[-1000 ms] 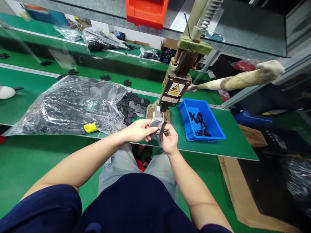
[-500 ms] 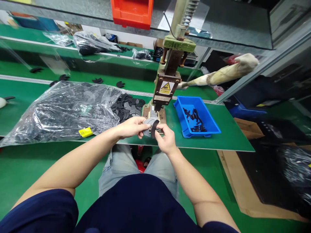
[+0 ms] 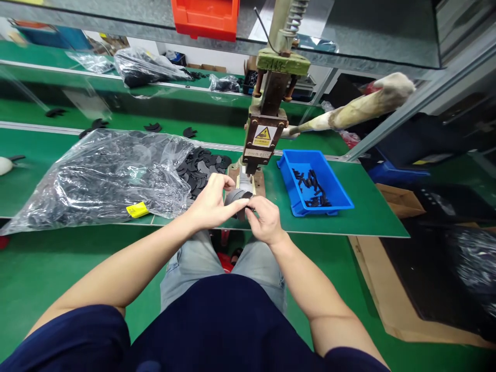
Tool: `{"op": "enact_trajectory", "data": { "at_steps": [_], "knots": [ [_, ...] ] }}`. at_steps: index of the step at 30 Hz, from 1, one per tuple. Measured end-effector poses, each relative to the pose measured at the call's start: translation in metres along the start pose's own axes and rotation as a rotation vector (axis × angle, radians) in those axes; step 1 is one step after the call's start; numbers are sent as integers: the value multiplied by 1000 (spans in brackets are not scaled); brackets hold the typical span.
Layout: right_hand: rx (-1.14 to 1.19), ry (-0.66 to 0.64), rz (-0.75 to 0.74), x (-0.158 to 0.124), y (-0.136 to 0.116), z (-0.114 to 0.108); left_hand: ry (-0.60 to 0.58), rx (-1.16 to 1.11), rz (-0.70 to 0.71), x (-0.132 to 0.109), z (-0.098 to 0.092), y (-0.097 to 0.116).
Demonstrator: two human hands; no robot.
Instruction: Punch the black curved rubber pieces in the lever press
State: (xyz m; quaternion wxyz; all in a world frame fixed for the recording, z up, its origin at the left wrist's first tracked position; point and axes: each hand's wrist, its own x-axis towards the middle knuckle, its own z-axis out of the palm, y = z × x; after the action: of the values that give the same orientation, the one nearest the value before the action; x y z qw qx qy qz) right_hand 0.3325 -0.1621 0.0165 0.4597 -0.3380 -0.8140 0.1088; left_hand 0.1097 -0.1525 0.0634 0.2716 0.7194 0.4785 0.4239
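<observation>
Grey curved piece (image 3: 237,195), long axis running crosswise, arches away, pinched by both hands (image 3: 212,204) (image 3: 266,221).

Grey sheet-metal shelving (image 3: 380,36) spans the space above a long green-topped workbench with pale metal edging (image 3: 374,219), set over a glossy bright-green floor (image 3: 147,294) in a workshop. Beyond a slim silver metal rail (image 3: 31,126) at the bench's far side, a second green work surface (image 3: 23,54) stretches before patches of white wall (image 3: 142,46). At right, a slanting silver post (image 3: 395,117) borders a dim corner, where a flat brown cardboard sheet (image 3: 375,274) lies, while light glints off the plastic-smooth green surfaces.
</observation>
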Motion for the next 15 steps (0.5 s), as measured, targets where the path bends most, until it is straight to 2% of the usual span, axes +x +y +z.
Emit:
{"op": "enact_trajectory", "data": {
  "at_steps": [3,5,8,10,12,15],
  "knots": [
    [6,-9,-25,-1,-1,-2,-43,-135,-147,1,4,-6],
    [17,-14,-28,-3,-1,-2,-111,-309,-259,0,4,-9],
    [40,-20,-1,-4,1,0,-348,-594,-394,-2,2,-8],
    [53,-24,42,-6,4,0,-442,-688,-458,-2,0,-12],
    [61,-14,104,-10,8,-2,-386,-722,-518,1,-2,-22],
    [74,20,197,-21,12,-9,-207,-772,-661,16,-4,-51]
  ]
}}
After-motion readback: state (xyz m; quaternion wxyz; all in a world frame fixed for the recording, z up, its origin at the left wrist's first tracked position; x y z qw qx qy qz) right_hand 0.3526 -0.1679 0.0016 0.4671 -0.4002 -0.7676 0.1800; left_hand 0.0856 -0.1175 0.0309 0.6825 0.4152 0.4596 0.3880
